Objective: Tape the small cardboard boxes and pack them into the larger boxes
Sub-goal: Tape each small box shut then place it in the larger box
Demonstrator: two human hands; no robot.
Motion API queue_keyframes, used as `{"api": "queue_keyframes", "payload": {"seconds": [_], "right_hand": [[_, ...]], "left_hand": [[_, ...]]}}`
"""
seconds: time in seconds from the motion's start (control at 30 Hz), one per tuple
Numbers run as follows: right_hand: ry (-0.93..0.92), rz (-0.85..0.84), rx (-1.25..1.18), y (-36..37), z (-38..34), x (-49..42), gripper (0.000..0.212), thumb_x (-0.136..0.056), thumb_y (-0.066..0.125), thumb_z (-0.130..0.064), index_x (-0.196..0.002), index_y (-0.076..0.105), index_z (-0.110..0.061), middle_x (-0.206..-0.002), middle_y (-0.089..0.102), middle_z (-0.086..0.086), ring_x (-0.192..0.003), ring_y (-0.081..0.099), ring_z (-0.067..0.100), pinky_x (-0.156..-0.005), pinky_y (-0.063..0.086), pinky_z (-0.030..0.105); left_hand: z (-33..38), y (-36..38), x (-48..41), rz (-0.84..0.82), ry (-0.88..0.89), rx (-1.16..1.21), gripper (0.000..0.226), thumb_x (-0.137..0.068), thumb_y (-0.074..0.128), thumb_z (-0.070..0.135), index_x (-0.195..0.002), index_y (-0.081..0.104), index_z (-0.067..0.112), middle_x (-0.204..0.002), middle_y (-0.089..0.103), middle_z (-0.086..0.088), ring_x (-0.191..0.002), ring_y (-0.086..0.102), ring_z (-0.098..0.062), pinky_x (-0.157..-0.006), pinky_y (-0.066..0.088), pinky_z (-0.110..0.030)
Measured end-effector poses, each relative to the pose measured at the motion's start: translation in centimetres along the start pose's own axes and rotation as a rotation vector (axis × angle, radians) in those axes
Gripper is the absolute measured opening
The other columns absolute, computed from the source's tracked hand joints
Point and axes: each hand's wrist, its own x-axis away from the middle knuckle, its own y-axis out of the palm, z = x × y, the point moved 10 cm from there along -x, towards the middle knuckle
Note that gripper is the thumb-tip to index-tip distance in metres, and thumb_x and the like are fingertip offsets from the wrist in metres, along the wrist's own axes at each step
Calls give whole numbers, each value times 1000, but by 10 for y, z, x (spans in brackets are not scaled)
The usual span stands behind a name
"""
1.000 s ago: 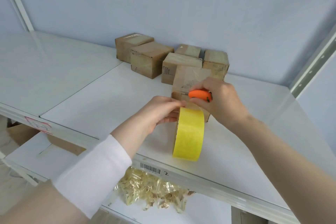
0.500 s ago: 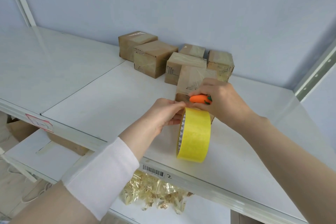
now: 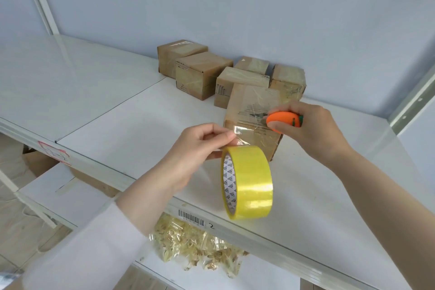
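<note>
Small cardboard box (image 3: 249,110), top wrapped in clear tape, sits on the white shelf (image 3: 141,129), with five more boxes (image 3: 202,75) grouped just behind it. Left hand (image 3: 197,148): thumb and forefinger pinch the free tape end (image 3: 237,130) just in front of the box's near face; yellow tape roll (image 3: 249,183) stands on edge directly below, contact with the shelf not discernible. Right hand (image 3: 315,129): fingers curled tight around an orange cutter (image 3: 283,119), its tip touching the box's taped top at the right side.
</note>
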Motion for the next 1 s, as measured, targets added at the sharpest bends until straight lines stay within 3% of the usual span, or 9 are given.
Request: {"api": "queue_keyframes", "payload": {"seconds": [0.13, 0.27, 0.33, 0.47, 0.53, 0.7, 0.8, 1.0], "right_hand": [[-41, 61, -209, -1, -17, 2, 18, -77, 74, -24, -81, 64, -38, -86, 63, -23, -76, 56, -12, -64, 41, 2], [-47, 25, -506, 26, -50, -14, 12, -81, 70, -19, -86, 66, -29, -75, 62, -19, -58, 55, -11, -55, 41, 5], [-37, -29, -542, 42, -67, -28, 7, -87, 63, -22, -93, 65, -25, -73, 61, -18, -53, 52, -8, -52, 39, 6], [7, -183, -530, 82, -83, -55, 39, -82, 51, -50, -104, 64, -21, -89, 60, 0, -68, 48, 9, -59, 40, 17], [3, -219, -539, 98, -88, -63, 45, -76, 56, -55, -104, 63, -21, -93, 59, 2, -74, 47, 13, -62, 39, 20], [-8, -263, -551, 132, -96, -76, 35, -79, 71, -28, -110, 59, -16, -75, 65, -22, -64, 56, -7, -57, 41, 6], [34, -149, -555, 138, -92, -86, 22, -84, 66, -12, -104, 60, -19, -74, 63, -19, -59, 54, -8, -55, 41, 6], [167, -16, -548, 146, -72, -100, 14, -88, 62, -12, -98, 63, -22, -76, 61, -4, -56, 45, 6, -51, 39, 13]], "left_hand": [[35, -11, 22, 89, 279, -25, 7, -73, 66, 32, -71, 68, 25, -79, 74, 3, -79, 68, -4, -72, 50, -13], [61, -23, 19, 70, 401, -127, 7, -75, 64, 29, -75, 65, 22, -80, 73, 3, -79, 68, -5, -72, 47, -11], [75, -35, 13, 55, 446, -166, 8, -79, 64, 26, -76, 63, 19, -79, 72, 2, -78, 67, -5, -73, 47, -12], [88, -66, -3, 38, 485, -254, 9, -84, 62, 18, -76, 62, 20, -79, 71, 0, -83, 67, -15, -78, 50, -19], [85, -80, -14, 27, 477, -282, 11, -86, 61, 15, -76, 62, 20, -79, 70, 1, -82, 66, -16, -80, 50, -23], [76, -112, -42, 60, 443, -232, 13, -87, 64, 12, -77, 62, 21, -76, 70, 6, -77, 66, -7, -74, 49, -18], [70, -123, -56, 109, 443, -234, 13, -85, 65, 10, -77, 61, 19, -74, 68, 10, -74, 65, -4, -71, 47, -15], [59, -128, -73, 162, 433, -276, 23, -74, 75, 15, -80, 54, 19, -76, 63, 11, -79, 62, -5, -75, 46, -14]]}}
